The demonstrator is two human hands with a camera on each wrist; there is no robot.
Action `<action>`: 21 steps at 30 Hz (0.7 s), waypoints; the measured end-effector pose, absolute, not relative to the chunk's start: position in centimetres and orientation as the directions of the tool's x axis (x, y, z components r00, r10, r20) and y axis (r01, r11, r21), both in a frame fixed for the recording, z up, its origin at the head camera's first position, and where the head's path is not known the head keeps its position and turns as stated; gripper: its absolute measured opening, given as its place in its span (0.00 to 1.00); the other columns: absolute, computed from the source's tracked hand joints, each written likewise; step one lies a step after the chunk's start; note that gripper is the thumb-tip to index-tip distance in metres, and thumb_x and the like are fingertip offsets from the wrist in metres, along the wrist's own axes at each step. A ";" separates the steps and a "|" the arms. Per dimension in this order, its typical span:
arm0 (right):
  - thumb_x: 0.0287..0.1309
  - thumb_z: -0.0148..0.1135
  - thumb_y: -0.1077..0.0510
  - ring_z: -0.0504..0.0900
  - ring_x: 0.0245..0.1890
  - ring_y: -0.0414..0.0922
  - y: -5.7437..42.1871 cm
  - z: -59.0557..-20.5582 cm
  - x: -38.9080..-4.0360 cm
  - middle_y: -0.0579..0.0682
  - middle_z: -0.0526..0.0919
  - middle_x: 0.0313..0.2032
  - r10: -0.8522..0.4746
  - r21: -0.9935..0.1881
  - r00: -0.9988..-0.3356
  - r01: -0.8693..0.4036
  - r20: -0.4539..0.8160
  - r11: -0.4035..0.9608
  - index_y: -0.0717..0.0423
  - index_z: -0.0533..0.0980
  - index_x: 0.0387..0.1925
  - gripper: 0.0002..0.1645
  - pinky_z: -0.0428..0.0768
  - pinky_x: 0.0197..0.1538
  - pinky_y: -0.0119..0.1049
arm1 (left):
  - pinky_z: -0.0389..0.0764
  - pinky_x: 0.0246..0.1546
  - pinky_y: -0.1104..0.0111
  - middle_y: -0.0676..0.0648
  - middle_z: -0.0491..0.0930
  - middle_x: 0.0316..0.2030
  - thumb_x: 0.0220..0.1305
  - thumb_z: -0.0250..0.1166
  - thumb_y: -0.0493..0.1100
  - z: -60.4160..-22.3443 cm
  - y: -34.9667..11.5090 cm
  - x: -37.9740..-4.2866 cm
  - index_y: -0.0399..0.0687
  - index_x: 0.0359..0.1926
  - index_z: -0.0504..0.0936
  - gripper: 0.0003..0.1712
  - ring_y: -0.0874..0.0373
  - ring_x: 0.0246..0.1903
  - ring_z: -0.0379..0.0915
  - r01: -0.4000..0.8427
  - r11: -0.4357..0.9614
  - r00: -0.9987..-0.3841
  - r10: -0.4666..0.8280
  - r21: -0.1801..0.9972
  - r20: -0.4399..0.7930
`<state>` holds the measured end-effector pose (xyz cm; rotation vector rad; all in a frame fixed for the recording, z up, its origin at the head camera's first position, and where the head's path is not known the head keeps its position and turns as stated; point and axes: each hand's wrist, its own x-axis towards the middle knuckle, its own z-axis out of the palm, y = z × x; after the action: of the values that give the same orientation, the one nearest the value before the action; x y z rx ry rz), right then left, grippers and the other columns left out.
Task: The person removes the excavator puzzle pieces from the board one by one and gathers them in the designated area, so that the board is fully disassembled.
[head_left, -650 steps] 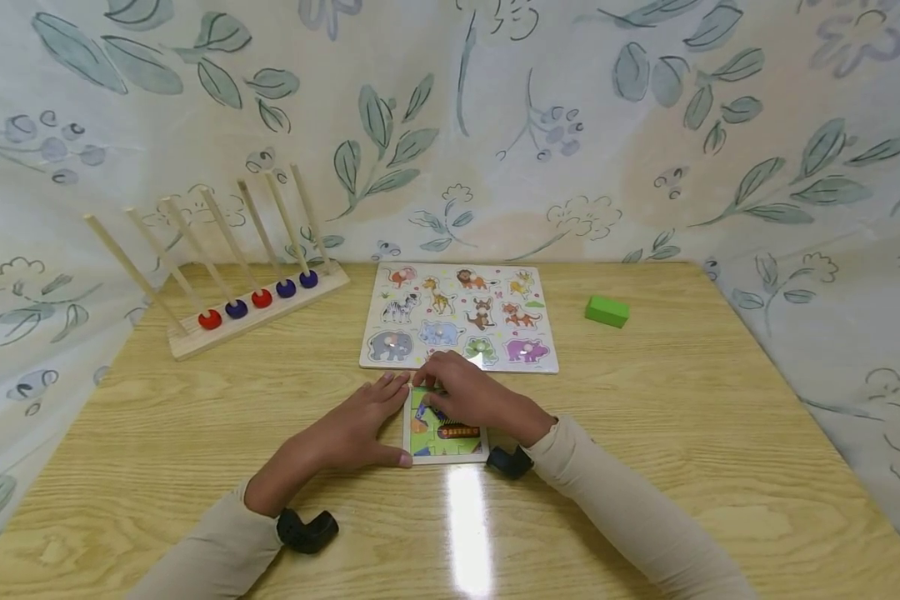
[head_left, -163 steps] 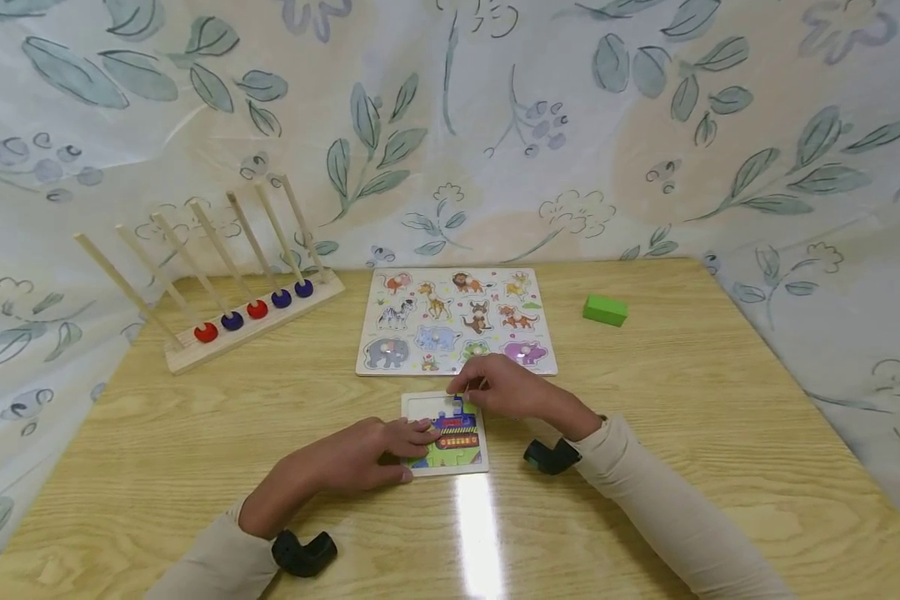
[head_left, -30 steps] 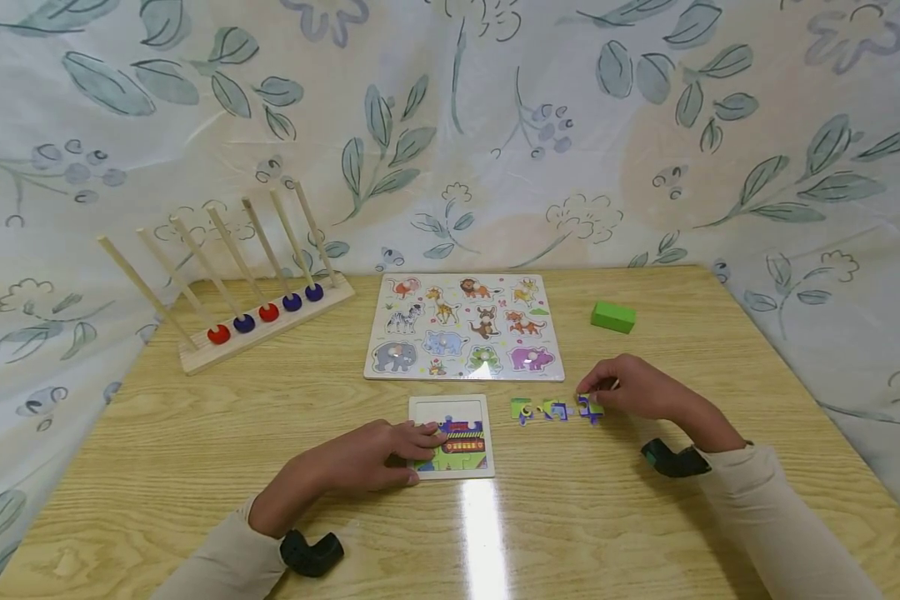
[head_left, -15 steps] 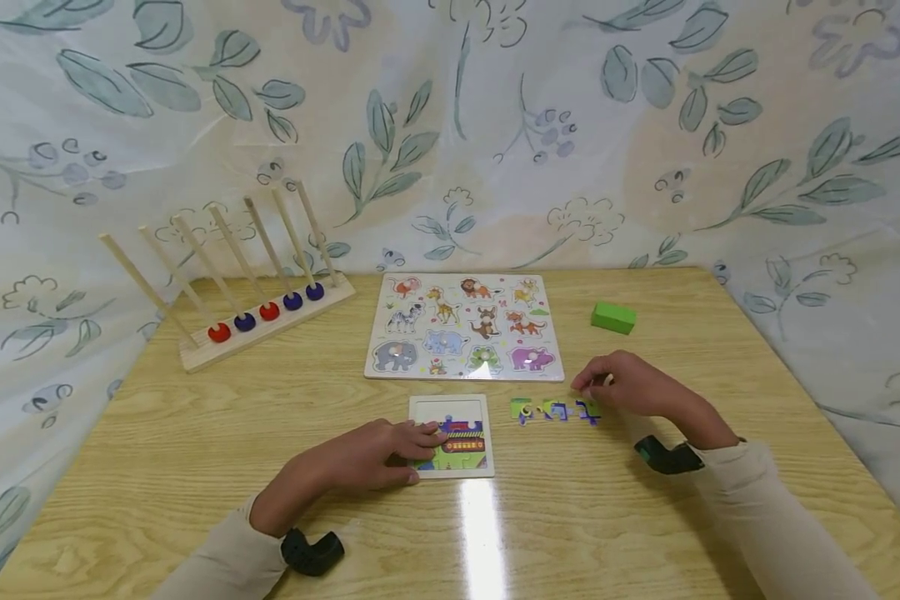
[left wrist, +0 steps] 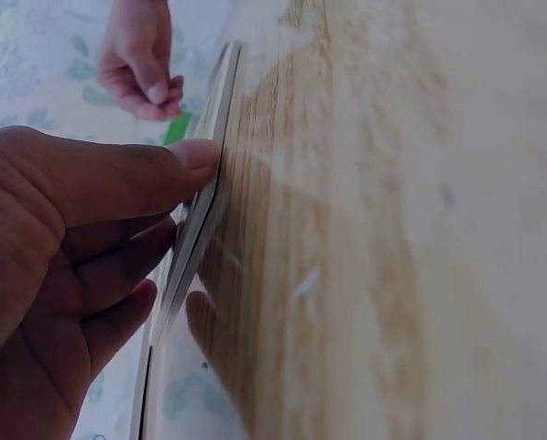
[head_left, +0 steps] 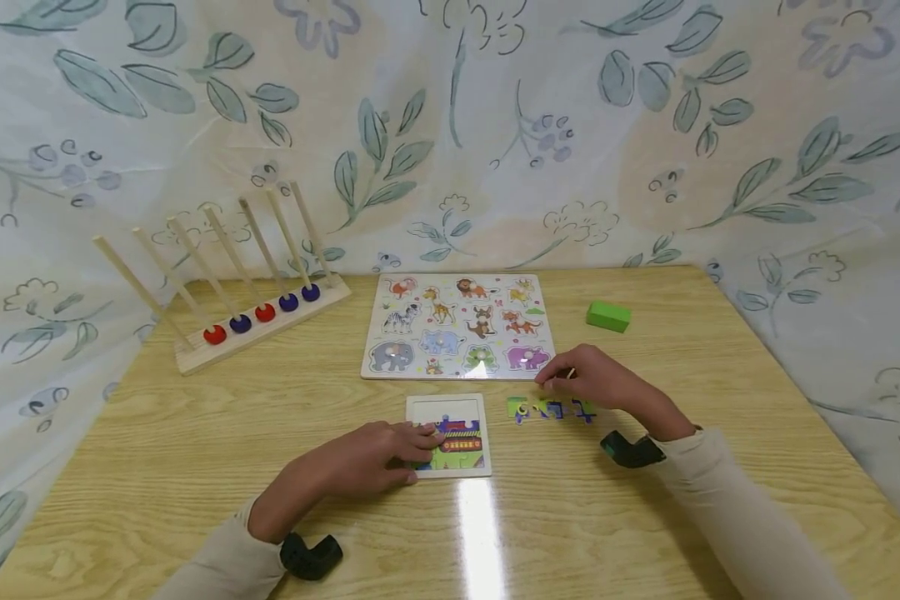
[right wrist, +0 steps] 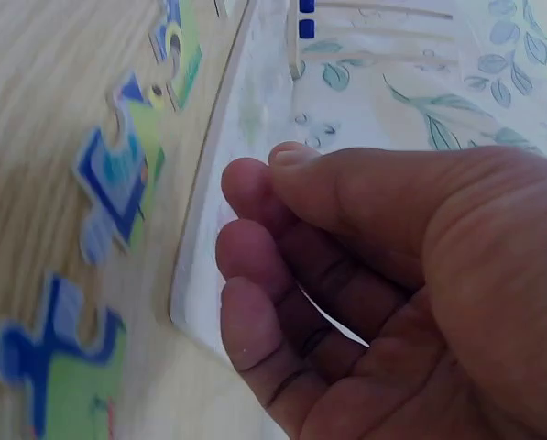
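My left hand (head_left: 375, 457) rests on the left side of a small jigsaw puzzle (head_left: 461, 455), its fingers lying over the picture of an orange-and-blue tracked vehicle. In the left wrist view the thumb (left wrist: 195, 154) touches the edge of the puzzle's frame. White backing shows along the puzzle's upper part. Three loose jigsaw pieces (head_left: 551, 409) lie in a row right of the frame. My right hand (head_left: 596, 379) is just above the pieces, near the corner of the animal board (head_left: 461, 325). In the right wrist view its fingers are loosely curled, with nothing between them.
Behind the jigsaw lies the animal peg puzzle board. A wooden rack with upright rods (head_left: 266, 327) and red and blue beads stands at the back left. A green block (head_left: 608, 317) sits at the back right. Patterned cloth (head_left: 630, 208) hangs behind the table.
My right hand has let go of the rightmost jigsaw piece and moved left. Earlier, those pieces were in the frame's upper part. The left hand has hardly moved in the last second.
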<state>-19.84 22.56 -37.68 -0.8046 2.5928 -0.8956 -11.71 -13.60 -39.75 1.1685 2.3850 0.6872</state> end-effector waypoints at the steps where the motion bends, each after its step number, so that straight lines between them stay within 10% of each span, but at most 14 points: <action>1: 0.62 0.61 0.67 0.77 0.33 0.41 22.3 -37.8 -19.8 0.48 0.86 0.38 -0.590 -0.642 -0.803 -0.409 -0.085 0.649 0.61 0.85 0.39 0.08 0.77 0.36 0.35 | 0.61 0.66 0.53 0.54 0.66 0.67 0.69 0.61 0.40 -39.8 -13.6 -11.7 0.45 0.64 0.75 0.23 0.52 0.68 0.58 0.618 0.526 -0.571 0.811 0.584 -0.127; 13: 0.63 0.61 0.64 0.75 0.30 0.40 19.2 -38.2 -19.8 0.45 0.86 0.36 -0.645 -0.678 -0.761 -0.438 -0.070 0.590 0.60 0.85 0.41 0.09 0.76 0.34 0.33 | 0.62 0.65 0.58 0.51 0.70 0.65 0.65 0.65 0.38 -40.0 -13.6 -11.8 0.44 0.60 0.79 0.22 0.55 0.67 0.60 0.602 0.413 -0.552 0.834 0.683 -0.018; 21: 0.64 0.61 0.65 0.78 0.32 0.36 17.4 -38.7 -19.6 0.48 0.86 0.37 -0.717 -0.656 -0.697 -0.531 -0.022 0.537 0.61 0.85 0.42 0.09 0.79 0.35 0.32 | 0.63 0.64 0.54 0.44 0.61 0.71 0.62 0.69 0.46 -39.5 -14.0 -11.9 0.37 0.67 0.69 0.36 0.50 0.70 0.53 0.601 0.558 -0.671 0.741 0.573 -0.018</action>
<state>-19.58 17.40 -38.74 -1.0393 2.4896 -0.9174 -11.90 -14.00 -39.51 1.1170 2.5369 0.7876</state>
